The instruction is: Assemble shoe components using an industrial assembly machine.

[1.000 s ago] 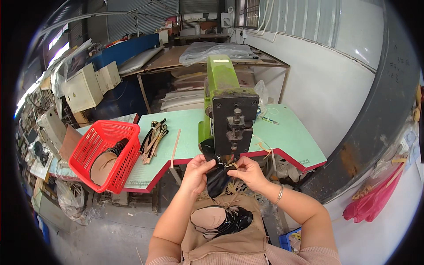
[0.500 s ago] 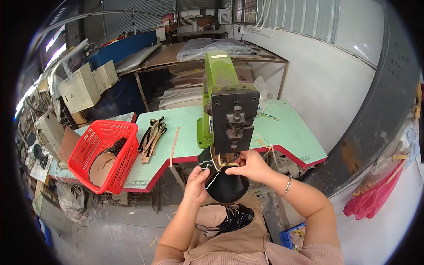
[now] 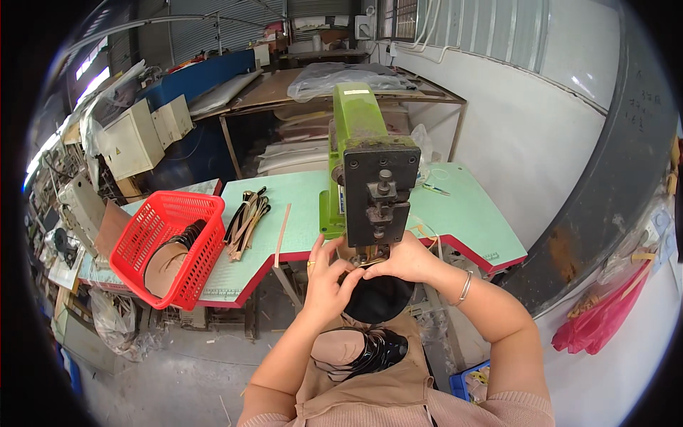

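In the head view, the black piece (image 3: 377,297) hangs just below the centre of the frame, its upper rim close under the dark head block (image 3: 359,196) of a green machine (image 3: 358,117). It looks light, soft and pliable, with a smooth face that may slide a little under bare skin; it seems hard to break but easy to crease or pull out of shape, so the rim is probably the best hold, one side each, fingertips clear of the machine's working parts. At that rim the left hand (image 3: 331,279) brings thumb and forefinger together, its other fingers fanned out, while the right hand (image 3: 404,259) lays its thumb along the edge; the right fingers are hidden behind, and I cannot tell how firmly either pinches. The head block hides part of the work and leaves little room above the hands. The green desk (image 3: 469,206) spreads to both sides, with a strap bundle (image 3: 247,224) and a thin strip (image 3: 282,235) left of centre, and a red basket (image 3: 201,274) farther left. At lower centre, a tan-and-black piece (image 3: 338,346) lies on the lap, near the hanging bottom edge.
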`<state>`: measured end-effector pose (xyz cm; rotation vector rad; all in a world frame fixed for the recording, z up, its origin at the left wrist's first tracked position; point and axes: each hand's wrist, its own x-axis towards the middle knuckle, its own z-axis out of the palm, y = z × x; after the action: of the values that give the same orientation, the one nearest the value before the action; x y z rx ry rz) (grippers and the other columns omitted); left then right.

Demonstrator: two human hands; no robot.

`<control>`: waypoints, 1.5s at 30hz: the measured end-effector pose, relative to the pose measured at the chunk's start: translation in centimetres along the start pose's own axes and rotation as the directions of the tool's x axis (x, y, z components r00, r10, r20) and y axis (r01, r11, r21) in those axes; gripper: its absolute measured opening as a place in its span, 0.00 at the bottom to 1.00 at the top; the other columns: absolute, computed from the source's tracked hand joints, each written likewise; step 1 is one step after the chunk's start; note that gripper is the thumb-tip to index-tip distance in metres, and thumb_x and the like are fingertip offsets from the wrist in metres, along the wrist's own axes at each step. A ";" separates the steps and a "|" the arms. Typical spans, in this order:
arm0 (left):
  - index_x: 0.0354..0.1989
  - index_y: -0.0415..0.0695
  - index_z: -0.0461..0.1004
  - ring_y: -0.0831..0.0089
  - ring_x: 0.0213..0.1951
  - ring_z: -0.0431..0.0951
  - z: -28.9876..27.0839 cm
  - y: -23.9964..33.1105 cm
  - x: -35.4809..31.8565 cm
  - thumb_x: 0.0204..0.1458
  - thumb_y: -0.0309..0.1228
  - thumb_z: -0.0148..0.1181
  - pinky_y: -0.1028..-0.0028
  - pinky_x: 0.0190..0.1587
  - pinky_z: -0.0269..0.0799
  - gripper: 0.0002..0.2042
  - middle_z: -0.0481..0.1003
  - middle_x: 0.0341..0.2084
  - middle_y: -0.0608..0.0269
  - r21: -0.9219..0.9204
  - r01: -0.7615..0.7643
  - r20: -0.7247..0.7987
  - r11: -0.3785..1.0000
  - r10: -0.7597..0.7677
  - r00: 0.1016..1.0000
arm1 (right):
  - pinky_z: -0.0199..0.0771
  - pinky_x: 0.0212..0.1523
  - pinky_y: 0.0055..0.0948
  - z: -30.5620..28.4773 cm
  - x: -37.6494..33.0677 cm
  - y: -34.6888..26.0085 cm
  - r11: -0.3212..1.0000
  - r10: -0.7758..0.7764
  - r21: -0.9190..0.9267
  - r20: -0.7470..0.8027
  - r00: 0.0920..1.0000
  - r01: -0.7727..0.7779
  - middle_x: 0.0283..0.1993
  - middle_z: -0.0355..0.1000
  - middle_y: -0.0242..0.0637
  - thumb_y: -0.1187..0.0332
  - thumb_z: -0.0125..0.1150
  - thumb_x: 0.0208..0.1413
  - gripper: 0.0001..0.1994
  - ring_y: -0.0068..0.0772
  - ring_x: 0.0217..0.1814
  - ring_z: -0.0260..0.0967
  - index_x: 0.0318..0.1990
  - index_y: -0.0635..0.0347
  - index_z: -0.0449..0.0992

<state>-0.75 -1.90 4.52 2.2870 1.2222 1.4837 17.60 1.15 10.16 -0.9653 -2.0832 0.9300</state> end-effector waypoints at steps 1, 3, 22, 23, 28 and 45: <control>0.25 0.40 0.73 0.45 0.60 0.53 0.0 -0.2 0.0 0.44 0.31 0.62 0.56 0.57 0.52 0.07 0.64 0.52 0.52 -0.009 0.038 0.035 0.999 -0.038 0.999 | 0.69 0.45 0.29 0.3 -0.2 0.3 1.000 -0.026 0.008 -0.043 0.999 0.027 0.43 0.71 0.38 0.70 0.73 0.29 0.30 0.30 0.43 0.69 0.46 0.62 0.69; 0.24 0.40 0.73 0.46 0.59 0.54 0.1 -1.4 -0.1 0.44 0.31 0.62 0.56 0.57 0.52 0.07 0.64 0.52 0.52 -0.099 0.068 0.057 0.993 -0.062 0.996 | 0.69 0.44 0.29 0.9 -0.5 1.1 0.998 -0.059 0.010 -0.095 0.994 0.060 0.43 0.71 0.38 0.69 0.74 0.29 0.31 0.30 0.42 0.69 0.47 0.61 0.69; 0.23 0.39 0.72 0.55 0.54 0.64 2.0 -2.9 -1.8 0.46 0.27 0.60 0.63 0.55 0.59 0.06 0.63 0.51 0.46 -0.301 0.002 -0.197 0.954 -0.064 0.978 | 0.59 0.20 0.14 -0.7 -2.4 3.2 0.785 0.262 0.579 0.011 0.965 -0.219 0.29 0.71 0.25 0.67 0.68 0.41 0.15 0.13 0.24 0.62 0.38 0.60 0.74; 0.23 0.39 0.72 0.55 0.54 0.64 2.2 -2.9 -1.9 0.46 0.27 0.60 0.63 0.55 0.59 0.06 0.63 0.51 0.46 -0.298 0.002 -0.194 0.955 -0.062 0.979 | 0.59 0.21 0.14 -1.2 -2.2 2.3 0.849 0.267 0.468 0.019 0.964 -0.244 0.30 0.72 0.25 0.67 0.68 0.41 0.15 0.13 0.25 0.63 0.38 0.61 0.75; 0.26 0.38 0.71 0.57 0.51 0.65 2.6 -2.0 -2.0 0.47 0.27 0.58 0.63 0.53 0.61 0.05 0.63 0.49 0.47 -0.287 0.001 -0.150 0.958 -0.046 0.988 | 0.67 0.33 0.24 -2.8 -0.9 2.4 0.986 0.153 0.071 0.009 0.988 -0.153 0.28 0.74 0.35 0.63 0.69 0.37 0.18 0.22 0.29 0.66 0.34 0.67 0.76; 0.19 0.39 0.72 0.64 0.47 0.67 1.4 -1.4 -0.8 0.43 0.28 0.64 0.69 0.52 0.59 0.09 0.65 0.48 0.52 -0.532 0.243 0.047 0.811 -0.258 0.965 | 0.62 0.18 0.17 -2.1 -1.4 2.0 0.922 0.286 0.275 -0.003 0.958 -0.274 0.24 0.71 0.28 0.67 0.69 0.39 0.13 0.15 0.19 0.62 0.32 0.63 0.76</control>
<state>-0.45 -1.10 2.56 1.6734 0.9139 1.5187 20.62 1.66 9.35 -1.1408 -1.7485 1.2916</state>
